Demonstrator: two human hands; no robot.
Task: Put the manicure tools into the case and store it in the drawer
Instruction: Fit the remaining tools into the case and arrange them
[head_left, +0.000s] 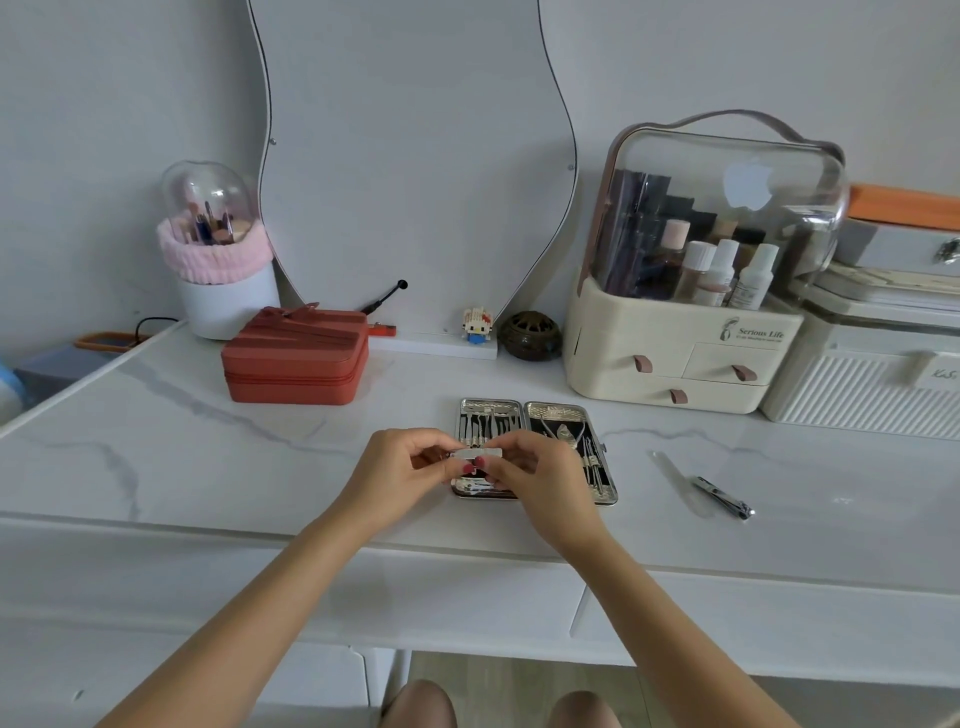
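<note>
Steel nail clipper (477, 454) pinched at both ends, my left hand (402, 475) and right hand (535, 475) gripping; long axis left-right, hovering over open case (535, 451) left half. Second clipper (724, 498), glass file (680, 483) lie rightward on tabletop (208, 457), nearer right hand.

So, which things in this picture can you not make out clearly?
Head view only:
- The small silver tool pinched between the left hand and right hand: fingers cover its ends, so its type is unclear.
- The near left part of the open case: hidden behind both hands.
- Tools strapped in the case: too small to identify.
- The clear file beside the clipper: transparent, outline faint.
</note>
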